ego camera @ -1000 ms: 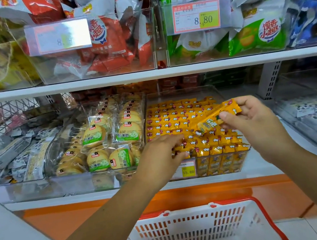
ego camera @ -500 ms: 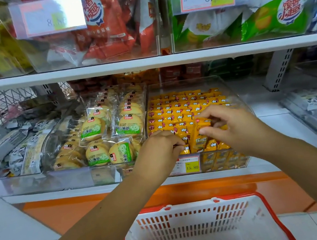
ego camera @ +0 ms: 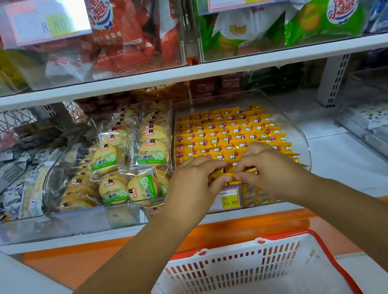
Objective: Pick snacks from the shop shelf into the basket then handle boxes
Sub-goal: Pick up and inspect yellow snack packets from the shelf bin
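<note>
White shop shelf (ego camera: 332, 153) in two tiers, clear bins of snacks along both. On the lower tier, front and centre, bin (ego camera: 303, 135) packed with neat rows of yellow packets (ego camera: 222, 132), price tag (ego camera: 228, 200) on its front wall. Left hand (ego camera: 192, 187) and right hand (ego camera: 272, 169) side by side at the bin's front row, fingers (ego camera: 216, 184) curled, pinching a small bunch of yellow packets between them; exact number impossible to tell. Basket (ego camera: 293, 235) straight below, well apart from the hands. Grip the wrapper bodies, not the crimped ends, probably slippery. Lift straight up to clear the front wall without dragging neighbouring rows out of line. Gather the bunch into one hand if possible, then lower close over the basket before letting go. Avoid brushing the biscuit packs (ego camera: 108, 158) in the bin just to the left.
</note>
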The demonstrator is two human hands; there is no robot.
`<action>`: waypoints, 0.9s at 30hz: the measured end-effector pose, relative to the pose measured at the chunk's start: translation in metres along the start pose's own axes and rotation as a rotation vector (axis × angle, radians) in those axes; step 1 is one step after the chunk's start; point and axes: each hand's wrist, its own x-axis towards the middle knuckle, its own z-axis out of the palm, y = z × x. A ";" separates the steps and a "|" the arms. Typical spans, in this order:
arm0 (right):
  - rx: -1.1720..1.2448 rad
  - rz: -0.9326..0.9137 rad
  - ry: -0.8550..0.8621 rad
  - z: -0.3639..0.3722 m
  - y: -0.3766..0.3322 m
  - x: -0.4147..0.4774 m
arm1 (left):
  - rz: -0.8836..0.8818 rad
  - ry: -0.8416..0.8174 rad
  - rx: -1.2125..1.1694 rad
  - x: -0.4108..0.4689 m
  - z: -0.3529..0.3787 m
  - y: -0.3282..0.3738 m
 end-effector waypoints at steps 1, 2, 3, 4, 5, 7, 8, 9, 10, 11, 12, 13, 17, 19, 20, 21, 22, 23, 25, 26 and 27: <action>-0.004 0.006 -0.015 0.000 0.000 0.001 | 0.004 0.001 -0.012 0.000 0.001 0.001; 0.022 0.007 -0.023 -0.002 0.001 0.001 | 0.013 -0.005 -0.020 0.000 0.002 0.002; 0.068 0.009 -0.020 -0.006 0.003 0.001 | 0.030 -0.019 -0.020 0.000 0.004 0.003; 0.113 0.019 -0.006 -0.012 0.004 0.000 | 0.054 -0.040 -0.011 -0.001 0.006 0.003; 0.141 0.034 0.010 -0.017 0.005 -0.002 | 0.084 -0.061 0.008 -0.002 0.008 0.003; 0.126 0.044 -0.003 -0.024 0.008 -0.005 | 0.140 -0.088 0.049 -0.003 0.011 0.001; 0.086 0.037 -0.030 -0.024 0.009 -0.006 | 0.155 -0.095 0.058 -0.003 0.011 0.001; 0.040 0.029 -0.051 -0.022 0.008 -0.007 | 0.157 -0.101 0.057 -0.003 0.012 0.000; 0.000 0.024 -0.051 -0.019 0.007 -0.007 | 0.150 -0.104 0.049 -0.003 0.011 0.001; -0.035 0.021 -0.034 -0.017 0.006 -0.007 | 0.143 -0.109 0.039 -0.003 0.010 0.001; -0.075 0.017 -0.010 -0.015 0.005 -0.007 | 0.140 -0.116 0.033 -0.004 0.008 0.003; -0.120 0.000 0.027 -0.014 0.005 -0.008 | 0.143 -0.122 0.035 -0.004 0.007 0.004; 0.038 -0.050 0.251 -0.019 0.004 -0.016 | 0.126 -0.146 0.028 -0.004 0.003 0.006; 0.170 -0.037 0.386 -0.026 0.000 -0.024 | 0.050 -0.184 -0.016 -0.003 0.000 0.009; 0.192 -0.057 0.465 -0.028 -0.003 -0.027 | 0.001 -0.200 -0.035 -0.003 -0.002 0.011; 0.222 -0.082 0.536 -0.031 -0.005 -0.030 | -0.037 -0.206 -0.048 -0.004 -0.003 0.014; 0.279 -0.096 0.582 -0.032 -0.007 -0.032 | -0.056 -0.205 -0.055 -0.006 -0.003 0.016; 0.356 -0.096 0.600 -0.033 -0.009 -0.035 | -0.059 -0.198 -0.068 -0.008 -0.004 0.018; 0.530 -0.059 0.577 -0.034 -0.011 -0.039 | -0.037 -0.141 -0.136 -0.011 -0.005 0.023; 0.606 -0.025 0.563 -0.033 -0.011 -0.040 | -0.038 -0.110 -0.177 -0.013 -0.006 0.024; 0.674 0.002 0.555 -0.034 -0.012 -0.042 | -0.047 -0.089 -0.218 -0.014 -0.009 0.026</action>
